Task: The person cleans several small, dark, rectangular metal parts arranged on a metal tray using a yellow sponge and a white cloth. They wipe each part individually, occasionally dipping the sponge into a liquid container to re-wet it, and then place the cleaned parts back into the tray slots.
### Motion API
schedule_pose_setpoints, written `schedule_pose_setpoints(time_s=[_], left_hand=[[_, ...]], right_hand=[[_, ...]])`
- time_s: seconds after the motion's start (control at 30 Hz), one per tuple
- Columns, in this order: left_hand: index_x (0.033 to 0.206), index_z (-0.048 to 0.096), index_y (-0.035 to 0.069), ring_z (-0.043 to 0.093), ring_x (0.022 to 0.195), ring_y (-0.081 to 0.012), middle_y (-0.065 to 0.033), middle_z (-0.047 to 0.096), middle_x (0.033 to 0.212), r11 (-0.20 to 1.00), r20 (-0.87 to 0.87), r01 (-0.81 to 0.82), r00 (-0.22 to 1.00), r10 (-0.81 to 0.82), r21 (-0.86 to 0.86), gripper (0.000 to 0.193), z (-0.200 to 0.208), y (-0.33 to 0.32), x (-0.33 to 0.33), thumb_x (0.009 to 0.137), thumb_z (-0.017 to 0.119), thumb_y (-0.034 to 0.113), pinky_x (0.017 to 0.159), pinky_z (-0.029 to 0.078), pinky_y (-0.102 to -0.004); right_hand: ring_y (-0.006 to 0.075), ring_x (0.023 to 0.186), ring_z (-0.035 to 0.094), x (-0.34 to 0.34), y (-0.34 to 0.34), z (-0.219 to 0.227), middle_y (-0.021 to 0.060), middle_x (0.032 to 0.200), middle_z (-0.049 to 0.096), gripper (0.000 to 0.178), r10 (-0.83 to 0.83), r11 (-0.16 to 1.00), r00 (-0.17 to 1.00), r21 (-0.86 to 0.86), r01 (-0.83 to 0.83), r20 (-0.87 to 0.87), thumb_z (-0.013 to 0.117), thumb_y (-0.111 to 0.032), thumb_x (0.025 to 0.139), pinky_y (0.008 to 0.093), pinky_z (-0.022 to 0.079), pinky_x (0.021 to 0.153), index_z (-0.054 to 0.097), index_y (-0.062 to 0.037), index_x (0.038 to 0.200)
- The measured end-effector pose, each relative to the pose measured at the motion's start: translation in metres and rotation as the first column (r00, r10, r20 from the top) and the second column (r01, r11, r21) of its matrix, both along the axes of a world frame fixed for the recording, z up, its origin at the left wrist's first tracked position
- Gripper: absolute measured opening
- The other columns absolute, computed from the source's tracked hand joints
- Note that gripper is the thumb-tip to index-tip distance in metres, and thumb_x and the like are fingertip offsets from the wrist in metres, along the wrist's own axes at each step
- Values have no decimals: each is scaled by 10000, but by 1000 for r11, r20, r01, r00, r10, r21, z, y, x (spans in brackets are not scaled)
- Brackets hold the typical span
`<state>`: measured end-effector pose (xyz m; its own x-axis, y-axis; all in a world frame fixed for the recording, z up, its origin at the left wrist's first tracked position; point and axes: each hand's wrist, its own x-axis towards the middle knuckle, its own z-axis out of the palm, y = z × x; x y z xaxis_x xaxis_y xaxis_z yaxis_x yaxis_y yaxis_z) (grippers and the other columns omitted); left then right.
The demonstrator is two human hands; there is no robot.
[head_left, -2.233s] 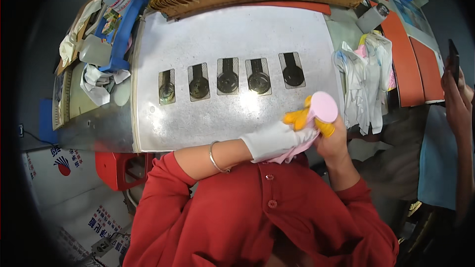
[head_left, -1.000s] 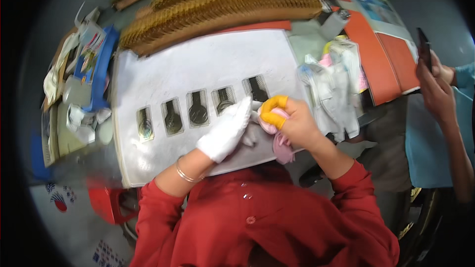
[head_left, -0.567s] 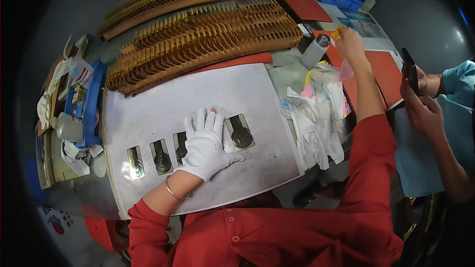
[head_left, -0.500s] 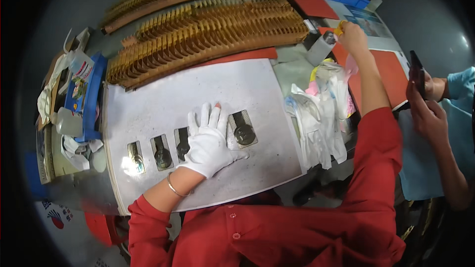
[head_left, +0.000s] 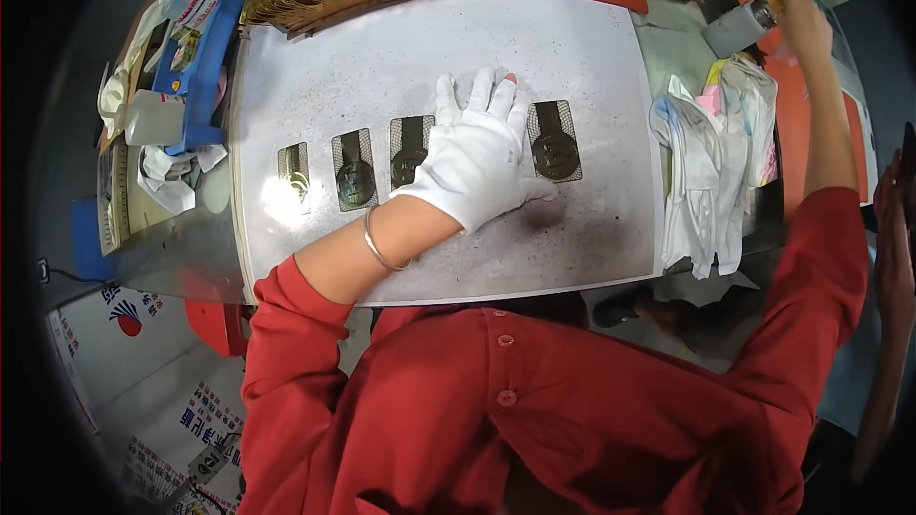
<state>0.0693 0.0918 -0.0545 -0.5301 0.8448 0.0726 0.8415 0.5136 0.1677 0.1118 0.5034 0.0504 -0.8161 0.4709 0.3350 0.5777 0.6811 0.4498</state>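
left hand (head_left: 477,162) bracing flat among plates (head_left: 555,145), seemingly empty; right hand (head_left: 804,27) hovering by bottle (head_left: 738,30), grip unclear; likely needing clearance next.

Lower left: white sheeting (head_left: 91,348) bears dark blue characters, smaller red ones among them, and a fan-shaped emblem (head_left: 125,318) in blue and red. Upper left: white bottle (head_left: 194,2), label printed partly in red, too small to read. Dark flat pieces (head_left: 355,172) on the surface (head_left: 572,272): faint marks on round parts, illegible.
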Motion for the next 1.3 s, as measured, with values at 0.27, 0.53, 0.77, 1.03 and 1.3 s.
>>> schedule_pose_setpoints(time_s=[0.27,0.53,0.77,1.03,1.3], left_hand=[[1334,290,12,332,1242,-354,-228,331,1352,991,659,99,741,-131,85,686,28,11,-38,867,369,508,1016,294,-364],[1203,495,50,500,1021,-215,-154,538,1141,924,792,-13,519,-321,382,619,34,38,-31,874,364,557,893,378,-299],[1128,494,-13,474,1083,-310,-239,485,1177,1000,298,-14,954,18,-14,717,18,12,-25,729,591,575,919,379,-352],[1250,399,-9,333,1204,-386,-209,368,1321,995,-94,26,995,-16,100,770,-18,-13,6,698,628,477,978,241,-540],[1251,428,17,300,1234,-375,-176,362,1335,1000,-90,-2,996,3,11,778,-10,-12,6,684,619,514,976,218,-560]], right_hand=[[323,703,587,64,-187,-6,164,771,616,199,452,612,819,-546,-573,-353,593,-192,765,383,433,636,605,-20,863],[346,691,594,32,-234,-99,186,706,604,206,301,291,855,-813,-504,-422,590,-183,757,392,452,639,620,10,823],[322,667,589,13,-229,-119,174,709,611,196,394,316,841,-804,-504,-372,598,-184,774,359,452,629,608,-7,858],[346,652,590,7,-234,-127,164,699,614,150,446,372,826,-768,-522,-346,588,-189,776,418,454,601,622,-53,828],[337,678,590,-3,-237,-126,154,741,620,135,456,414,809,-716,-563,-372,593,-183,769,421,452,618,618,-55,806]])
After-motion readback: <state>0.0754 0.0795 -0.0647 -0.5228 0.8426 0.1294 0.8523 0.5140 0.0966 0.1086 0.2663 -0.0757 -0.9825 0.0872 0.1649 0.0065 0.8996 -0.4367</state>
